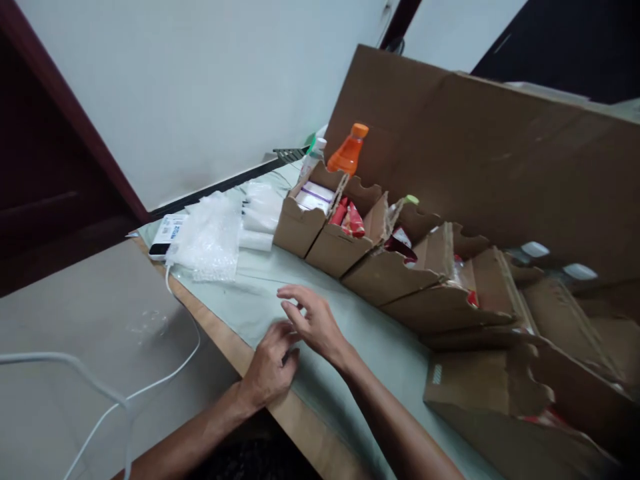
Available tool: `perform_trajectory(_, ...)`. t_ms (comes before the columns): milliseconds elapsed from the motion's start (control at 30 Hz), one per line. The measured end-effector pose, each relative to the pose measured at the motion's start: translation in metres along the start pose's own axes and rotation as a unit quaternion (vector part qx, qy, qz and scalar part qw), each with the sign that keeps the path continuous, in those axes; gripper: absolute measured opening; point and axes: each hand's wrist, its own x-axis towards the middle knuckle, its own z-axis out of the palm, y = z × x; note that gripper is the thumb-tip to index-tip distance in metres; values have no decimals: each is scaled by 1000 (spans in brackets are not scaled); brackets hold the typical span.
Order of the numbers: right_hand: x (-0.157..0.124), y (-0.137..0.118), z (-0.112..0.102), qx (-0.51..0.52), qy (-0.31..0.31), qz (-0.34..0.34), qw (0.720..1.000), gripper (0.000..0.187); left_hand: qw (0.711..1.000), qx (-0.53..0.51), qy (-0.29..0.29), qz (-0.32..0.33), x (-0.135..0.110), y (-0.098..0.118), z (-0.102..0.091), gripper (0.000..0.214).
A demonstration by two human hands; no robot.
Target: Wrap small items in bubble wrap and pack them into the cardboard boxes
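My left hand [273, 363] is over the front edge of the table, its fingers loosely bent and the thumb apart from them. No object shows in it. Just beyond, my right hand [314, 323] hovers above the pale green cloth [250, 293], fingers half curled with a gap between thumb and forefinger, holding nothing that I can see. The two hands are close together, and the right one partly overlaps the left fingertips. Nearest to them on the cloth are a heap of clear bubble wrap [213, 237] and an open cardboard box [327, 250] with red packets [353, 220].
A row of cardboard bins runs along the right, backed by a tall cardboard panel [450, 147]. An orange bottle [346, 152] stands behind the bins. White rolls [257, 240] and a white device [167, 237] sit at the far left. A white cable [193, 347] hangs off the edge.
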Motion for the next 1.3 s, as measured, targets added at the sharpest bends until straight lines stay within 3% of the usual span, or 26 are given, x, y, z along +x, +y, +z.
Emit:
perform_trajectory(133, 68, -8, 18, -154, -30, -7, 988, 25, 1000, -2, 22, -17, 0, -3, 4, 37)
perform_trajectory(267, 119, -25, 21, -336, -60, -36, 939, 25, 1000, -6, 21, -6, -1, -7, 5, 37)
perform_trajectory(433, 168, -22, 25, -389, -135, 24, 911, 33, 999, -23, 22, 19, 0, -8, 3, 36)
perform_trajectory(533, 176, -22, 12, -353, -59, 13, 934, 41, 999, -32, 26, 9, 0, -7, 3, 36)
perform_trajectory(600, 167, -28, -5, -296, 12, -20, 955, 45, 999, -42, 27, -3, -1, -7, 3, 37)
perform_trajectory(700, 130, -43, -35, -209, 84, -76, 971, 48, 995, -79, 30, -55, -1, -7, -2, 43)
perform_trajectory(833, 44, -59, -63, -125, 193, -76, 970, 44, 964, -205, 23, -167, 1, -10, -14, 54)
perform_trajectory(933, -33, -55, -71, -83, 257, -48, 962, 40, 906, -353, 23, -231, 3, -7, -21, 69)
perform_trajectory(1033, -111, -44, -69, -42, 297, 15, 954, 24, 807, -505, 9, -307, 3, 4, -25, 60)
perform_trajectory(1133, -182, -39, -64, 13, 321, 104, 941, 12, 716, -593, -2, -368, 4, 18, -24, 46)
perform_trajectory(1233, -240, -43, -62, 65, 308, 155, 937, 8, 679, -605, -1, -415, 6, 29, -18, 54)
perform_trajectory(1300, -270, -45, -65, 84, 290, 168, 938, 7, 687, -565, 13, -456, 9, 32, -13, 48)
